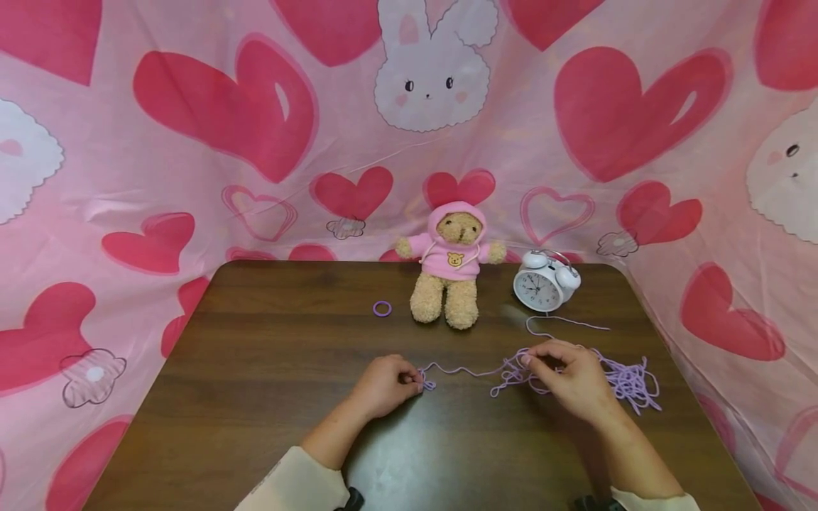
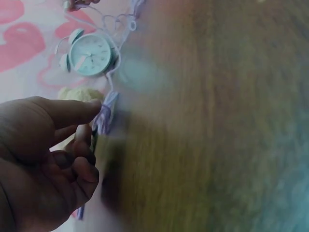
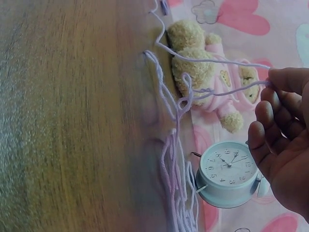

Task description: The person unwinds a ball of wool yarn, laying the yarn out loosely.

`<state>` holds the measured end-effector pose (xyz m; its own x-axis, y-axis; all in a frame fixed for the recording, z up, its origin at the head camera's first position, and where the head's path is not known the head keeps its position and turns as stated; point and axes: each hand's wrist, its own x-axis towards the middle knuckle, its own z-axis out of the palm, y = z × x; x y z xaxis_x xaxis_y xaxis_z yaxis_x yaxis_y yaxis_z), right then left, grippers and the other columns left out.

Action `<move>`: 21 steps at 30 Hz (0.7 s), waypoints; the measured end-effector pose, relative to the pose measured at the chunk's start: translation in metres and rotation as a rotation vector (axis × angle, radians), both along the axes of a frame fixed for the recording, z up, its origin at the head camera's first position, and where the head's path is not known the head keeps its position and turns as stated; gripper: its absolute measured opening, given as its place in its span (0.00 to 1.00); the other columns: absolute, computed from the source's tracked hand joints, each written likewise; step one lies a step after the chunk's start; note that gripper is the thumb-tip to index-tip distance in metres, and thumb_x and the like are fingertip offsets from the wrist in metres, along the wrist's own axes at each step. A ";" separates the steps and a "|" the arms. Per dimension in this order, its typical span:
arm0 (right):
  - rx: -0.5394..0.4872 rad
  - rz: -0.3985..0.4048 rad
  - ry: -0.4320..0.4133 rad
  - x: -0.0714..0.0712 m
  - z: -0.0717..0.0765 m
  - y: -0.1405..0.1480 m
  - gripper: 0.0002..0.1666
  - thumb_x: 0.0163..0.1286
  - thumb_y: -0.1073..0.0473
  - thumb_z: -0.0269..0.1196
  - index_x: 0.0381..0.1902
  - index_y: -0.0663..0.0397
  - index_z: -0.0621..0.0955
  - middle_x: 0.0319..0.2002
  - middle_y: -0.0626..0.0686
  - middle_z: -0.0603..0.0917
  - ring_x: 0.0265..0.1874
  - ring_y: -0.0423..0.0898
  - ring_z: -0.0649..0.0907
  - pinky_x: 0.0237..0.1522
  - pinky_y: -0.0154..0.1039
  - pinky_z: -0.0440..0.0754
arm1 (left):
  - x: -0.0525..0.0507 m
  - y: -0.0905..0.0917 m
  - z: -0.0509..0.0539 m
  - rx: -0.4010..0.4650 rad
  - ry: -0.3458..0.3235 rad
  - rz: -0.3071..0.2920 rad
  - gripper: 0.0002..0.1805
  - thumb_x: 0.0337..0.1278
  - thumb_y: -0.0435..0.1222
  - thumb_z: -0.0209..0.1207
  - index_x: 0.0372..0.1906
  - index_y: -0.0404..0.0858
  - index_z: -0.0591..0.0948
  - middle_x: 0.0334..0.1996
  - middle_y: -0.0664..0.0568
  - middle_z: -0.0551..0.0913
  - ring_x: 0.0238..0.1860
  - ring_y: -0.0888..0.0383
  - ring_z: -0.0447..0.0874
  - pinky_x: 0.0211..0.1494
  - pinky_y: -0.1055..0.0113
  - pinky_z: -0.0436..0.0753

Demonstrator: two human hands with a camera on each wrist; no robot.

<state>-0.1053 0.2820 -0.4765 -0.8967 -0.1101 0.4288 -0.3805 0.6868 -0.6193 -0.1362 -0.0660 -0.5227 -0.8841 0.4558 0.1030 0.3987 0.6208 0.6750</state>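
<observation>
Lilac yarn point(image 1: 629, 383) lies in a loose tangle at the right of the brown table. My left hand point(image 1: 386, 387) pinches a small looped bundle of the yarn point(image 2: 104, 119) between thumb and fingertips, low over the table. From that bundle a single strand point(image 1: 463, 370) runs right to my other hand. My right hand point(image 1: 571, 376) pinches the strand between thumb and index finger, raised above the tangle. In the right wrist view two lengths of yarn point(image 3: 227, 63) reach those fingertips, and the remaining fingers are loosely bent.
Behind the hands a teddy bear point(image 1: 450, 266) in a pink hoodie sits at the table's back edge. A white alarm clock point(image 1: 540, 284) stands to its right. A purple ring point(image 1: 382, 309) lies left of the bear. Printed pink cloth point(image 1: 358, 142) hangs around the table point(image 1: 287, 333).
</observation>
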 end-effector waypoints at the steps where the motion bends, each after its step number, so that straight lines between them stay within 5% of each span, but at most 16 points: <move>1: 0.001 0.000 0.000 0.000 0.000 0.000 0.08 0.63 0.65 0.75 0.34 0.44 0.90 0.37 0.42 0.90 0.36 0.34 0.84 0.37 0.27 0.77 | 0.000 -0.002 -0.001 0.010 -0.006 0.007 0.04 0.57 0.35 0.72 0.30 0.46 0.89 0.27 0.64 0.78 0.30 0.68 0.74 0.36 0.70 0.75; 16: -0.043 -0.050 -0.001 0.002 0.007 0.013 0.08 0.62 0.67 0.75 0.32 0.46 0.89 0.34 0.43 0.89 0.33 0.30 0.83 0.36 0.27 0.78 | 0.013 -0.080 0.025 0.304 -0.252 0.266 0.03 0.69 0.37 0.66 0.41 0.42 0.84 0.33 0.52 0.84 0.31 0.57 0.80 0.33 0.65 0.79; 21: -0.021 -0.082 0.010 0.004 0.008 0.021 0.08 0.62 0.66 0.75 0.32 0.46 0.89 0.34 0.44 0.90 0.33 0.28 0.82 0.36 0.25 0.77 | 0.011 -0.108 0.027 0.430 -0.306 0.385 0.10 0.74 0.40 0.62 0.47 0.37 0.82 0.41 0.43 0.84 0.40 0.49 0.80 0.41 0.61 0.80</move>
